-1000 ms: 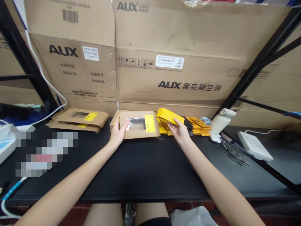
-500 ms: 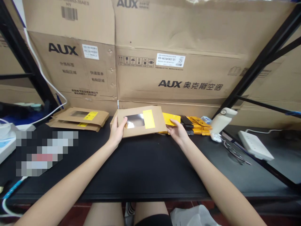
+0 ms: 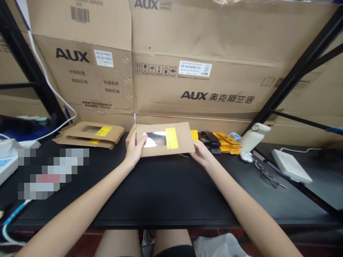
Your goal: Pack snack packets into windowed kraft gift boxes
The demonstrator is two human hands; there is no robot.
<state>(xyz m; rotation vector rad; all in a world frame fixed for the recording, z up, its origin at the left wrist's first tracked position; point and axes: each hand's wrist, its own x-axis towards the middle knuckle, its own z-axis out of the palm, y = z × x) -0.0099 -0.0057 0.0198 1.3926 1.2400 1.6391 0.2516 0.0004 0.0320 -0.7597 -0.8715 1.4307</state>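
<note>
with our left fingers [image 3: 142, 140] we pinch the windowed carton [image 3: 182, 135], probably light, bendable, best held by its edges; whether our right fingers [image 3: 196, 146], at its right end, grip is unclear.

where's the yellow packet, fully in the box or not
Not fully in: the yellow packet shows beyond the right end of the box; the rest is hidden.

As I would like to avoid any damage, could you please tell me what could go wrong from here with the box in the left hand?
The left hand overlaps the edge of the window of the box, so firm pressure might dent or smudge it. The yellow packet, by the right hand, is mostly hidden at the box's right end; it might catch or crease there unseen.
</note>
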